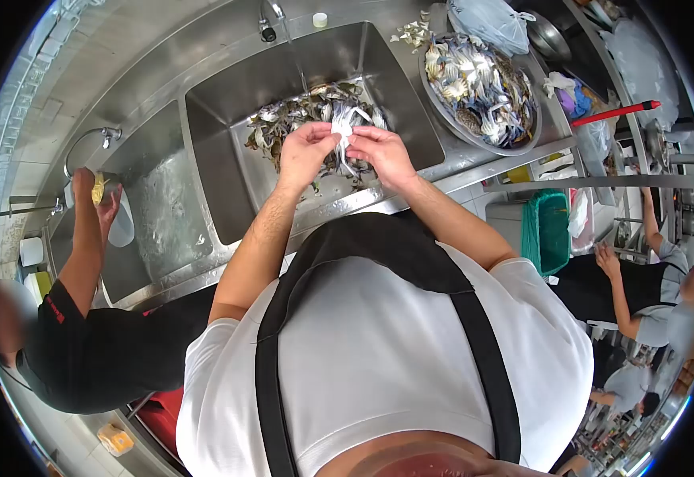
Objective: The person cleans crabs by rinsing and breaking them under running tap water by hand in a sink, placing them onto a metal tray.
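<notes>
A crab [345,119] with its pale underside and legs showing is held over the steel sink [231,91]. My left hand [307,155] pinches it from the left, thumb and fingers closed on its edge. From the other side my right hand [382,157] grips it, also closed. Below both hands, a heap of crabs [279,123] and crab pieces covers part of the sink floor. A thin stream of water runs from the tap [267,32] onto the heap. The fingers hide part of the held crab.
A large metal bowl [533,135] piled with crabs stands on the right counter, beside a plastic bag [490,24] and loose pale pieces [412,33]. A green-lined bin [550,230] stands lower right. A co-worker's hands [84,187] work at the left basin; other people are at right.
</notes>
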The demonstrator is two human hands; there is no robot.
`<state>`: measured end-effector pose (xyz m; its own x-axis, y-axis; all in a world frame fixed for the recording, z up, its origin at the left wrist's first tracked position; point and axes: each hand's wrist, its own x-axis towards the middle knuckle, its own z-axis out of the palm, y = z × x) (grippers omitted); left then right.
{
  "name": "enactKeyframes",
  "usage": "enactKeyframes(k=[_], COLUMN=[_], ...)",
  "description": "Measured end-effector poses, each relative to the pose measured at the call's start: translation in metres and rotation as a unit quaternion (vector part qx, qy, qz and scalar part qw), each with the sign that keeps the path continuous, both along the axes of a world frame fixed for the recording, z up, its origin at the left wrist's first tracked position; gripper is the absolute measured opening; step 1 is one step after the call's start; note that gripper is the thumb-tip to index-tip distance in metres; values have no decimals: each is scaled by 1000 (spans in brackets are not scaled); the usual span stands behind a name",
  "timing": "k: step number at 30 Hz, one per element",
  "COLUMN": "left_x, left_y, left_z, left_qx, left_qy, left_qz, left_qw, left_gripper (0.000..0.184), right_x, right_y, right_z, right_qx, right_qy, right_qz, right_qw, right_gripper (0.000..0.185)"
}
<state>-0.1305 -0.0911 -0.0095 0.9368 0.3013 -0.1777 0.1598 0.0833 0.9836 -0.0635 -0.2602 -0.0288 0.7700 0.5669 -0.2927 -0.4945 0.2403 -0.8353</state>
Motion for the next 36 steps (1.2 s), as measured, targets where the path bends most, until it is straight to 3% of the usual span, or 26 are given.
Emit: enactKeyframes(k=[5,16,21,22,23,25,31,36], left_x=[24,33,39,42,42,42,46,71], left_y=[-8,-37,-34,-30,-27,-23,-16,-5], left_z=[3,12,11,9,9,9,-14,-36], left_qx=[74,192,81,-36,-39,-181,9,-114], left_qy=[11,53,-1,5,6,18,53,50], left_qz=[0,58,109,118,117,127,95,185], left_qw=[997,978,991,992,992,975,994,975], left_gripper=[35,27,24,22,22,24,21,14], right_x=[21,42,54,57,59,62,60,73], right_y=[-10,-22,-17,-19,-19,-17,5,34], right_z=[0,-1,1,1,3,-1,-8,-19], right_qx=[-12,-4,16,67,117,103,-22,-36], right_qy=[-54,-78,60,94,126,117,44,60], right_qz=[6,53,40,54,69,73,59,4], right_qw=[998,996,997,992,983,985,997,997], right_gripper=[28,25,28,28,27,31,31,25])
